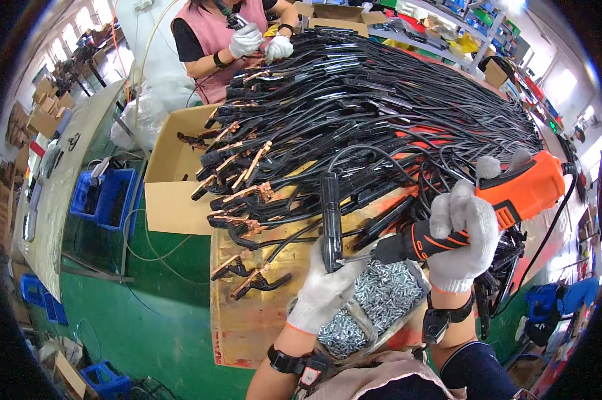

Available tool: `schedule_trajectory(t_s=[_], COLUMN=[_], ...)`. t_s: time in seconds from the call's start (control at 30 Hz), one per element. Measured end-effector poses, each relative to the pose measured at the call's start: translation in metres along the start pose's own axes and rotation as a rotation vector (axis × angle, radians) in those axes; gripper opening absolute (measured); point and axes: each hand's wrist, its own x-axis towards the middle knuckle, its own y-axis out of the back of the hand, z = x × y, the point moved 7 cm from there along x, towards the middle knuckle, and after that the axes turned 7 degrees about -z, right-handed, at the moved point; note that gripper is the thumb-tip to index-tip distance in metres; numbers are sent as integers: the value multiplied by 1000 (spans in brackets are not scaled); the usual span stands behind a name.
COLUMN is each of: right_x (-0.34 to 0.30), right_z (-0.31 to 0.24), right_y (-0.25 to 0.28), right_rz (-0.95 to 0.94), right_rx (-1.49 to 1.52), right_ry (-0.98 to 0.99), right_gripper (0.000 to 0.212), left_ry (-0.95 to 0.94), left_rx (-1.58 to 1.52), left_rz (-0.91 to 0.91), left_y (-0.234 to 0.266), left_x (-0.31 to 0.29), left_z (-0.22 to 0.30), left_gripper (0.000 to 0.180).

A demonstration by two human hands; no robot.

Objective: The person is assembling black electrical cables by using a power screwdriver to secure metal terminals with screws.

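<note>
Near the centre, the white-gloved left hand (pixel 322 285) grips the lower end of a glossy black plastic tubular handle (pixel 330 203) pointing to twelve o'clock; at its three o'clock, the white-gloved right hand (pixel 467 233) clasps an orange-and-black power screwdriver (pixel 529 189). The handle looks light, stiff, slick; best held around its barrel.

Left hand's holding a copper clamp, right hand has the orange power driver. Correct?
Not quite: in the head view, the left hand holds a black tubular handle, not a copper clamp. The right hand does have the orange power driver.
</note>
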Motion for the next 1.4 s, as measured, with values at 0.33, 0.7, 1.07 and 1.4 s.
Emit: schedule_trajectory(t_s=[0.33, 0.7, 1.07, 1.4], right_x=[-2, -8, -5, -20], right_z=[7, -2, -5, 5], right_y=[-6, -11, -27, -37], right_rz=[59, -25, -34, -67], right_rx=[-64, -17, -73, -192], right_ry=[3, 33, -28, -93], right_gripper=[54, 58, 53, 62], left_ry=[4, -39, 34, -71], left_rx=[-2, 171, 75, 63], left_rz=[11, -56, 27, 29], left_y=[5, 5, 3, 7], left_x=[1, 2, 1, 5], left_z=[-1, -4, -3, -4], left_gripper=[77, 65, 63, 80])
